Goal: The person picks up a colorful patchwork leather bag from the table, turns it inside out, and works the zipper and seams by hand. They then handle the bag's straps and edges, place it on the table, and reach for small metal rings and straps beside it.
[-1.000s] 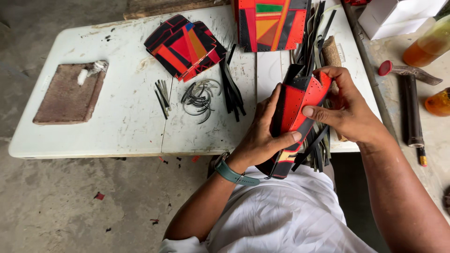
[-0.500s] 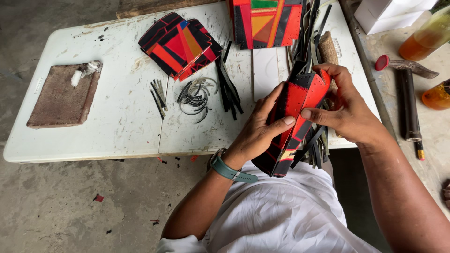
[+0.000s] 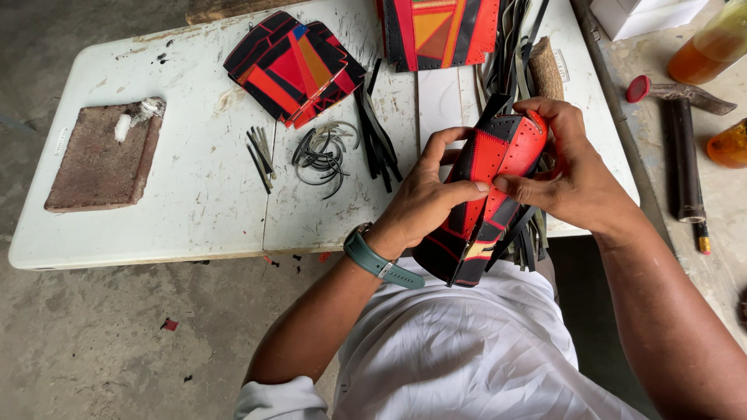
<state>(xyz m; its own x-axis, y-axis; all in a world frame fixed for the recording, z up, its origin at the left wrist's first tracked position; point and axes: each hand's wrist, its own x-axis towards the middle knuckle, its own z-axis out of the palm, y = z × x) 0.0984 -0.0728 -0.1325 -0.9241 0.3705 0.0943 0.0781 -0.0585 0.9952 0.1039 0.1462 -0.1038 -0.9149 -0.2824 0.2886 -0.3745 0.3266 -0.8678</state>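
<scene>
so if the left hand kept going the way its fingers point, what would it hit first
The left hand points up and right across the red and black patchwork piece it grips. Straight on, its fingertips would likely meet the right hand on the far side, though depth is hard to judge.

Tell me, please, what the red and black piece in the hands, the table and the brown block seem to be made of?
Patchwork piece: probably leather or imitation leather; matte panels joined by visible stitching, held by left hand and right hand.
Table: seemingly moulded white plastic, scuffed and stained, with a centre seam.
Brown block: perhaps stone or brick; rough, dull surface. Uncertain.
</scene>
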